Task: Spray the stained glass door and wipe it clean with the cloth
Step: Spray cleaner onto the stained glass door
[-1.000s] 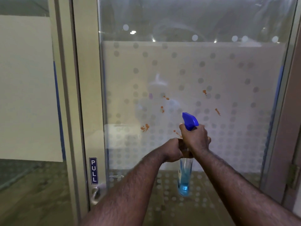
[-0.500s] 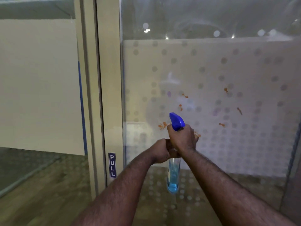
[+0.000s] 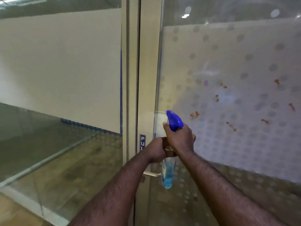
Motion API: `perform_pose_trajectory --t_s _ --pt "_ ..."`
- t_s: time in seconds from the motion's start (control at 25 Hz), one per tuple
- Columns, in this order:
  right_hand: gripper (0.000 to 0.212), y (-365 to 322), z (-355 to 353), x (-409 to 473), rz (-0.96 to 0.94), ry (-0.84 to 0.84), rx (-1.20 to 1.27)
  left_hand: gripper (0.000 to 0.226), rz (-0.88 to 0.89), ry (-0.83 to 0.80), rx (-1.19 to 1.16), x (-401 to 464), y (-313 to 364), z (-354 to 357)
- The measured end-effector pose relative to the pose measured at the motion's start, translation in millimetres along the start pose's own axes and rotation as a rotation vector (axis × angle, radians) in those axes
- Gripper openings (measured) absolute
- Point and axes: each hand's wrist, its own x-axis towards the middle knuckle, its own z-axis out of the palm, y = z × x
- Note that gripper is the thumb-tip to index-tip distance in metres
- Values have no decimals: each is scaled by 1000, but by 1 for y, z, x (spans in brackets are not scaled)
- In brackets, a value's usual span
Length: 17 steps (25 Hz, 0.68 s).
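Note:
The glass door [image 3: 231, 51] fills the right half, frosted with a grey dot pattern. Several orange-brown stains [image 3: 194, 114] are scattered over its middle. I hold a clear spray bottle [image 3: 168, 174] of blue liquid upright in front of the door's left edge, its blue spray head [image 3: 175, 121] pointing up and left. My right hand [image 3: 180, 139] is closed around the bottle's neck under the spray head. My left hand [image 3: 154, 150] is closed on the bottle just below, touching the right hand. Something brown [image 3: 169, 151] shows between the hands; I cannot tell whether it is the cloth.
A beige door frame [image 3: 147, 70] runs top to bottom left of the glass, with a blue PULL sign [image 3: 142, 142] partly behind my left wrist. A metal door handle [image 3: 152, 174] sticks out below my left forearm. A fixed glass panel [image 3: 57, 79] is on the left, wooden floor beneath.
The view has swung left, so the door and its stains sit further right. My hands with the bottle now stand before the door's left edge instead of the stains.

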Motion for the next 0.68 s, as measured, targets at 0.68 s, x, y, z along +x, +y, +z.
perform_pose_trajectory --t_s 0.68 --pt "47 -50 77 -296 -79 -877 270 41 -704 763 289 -346 -83 24"
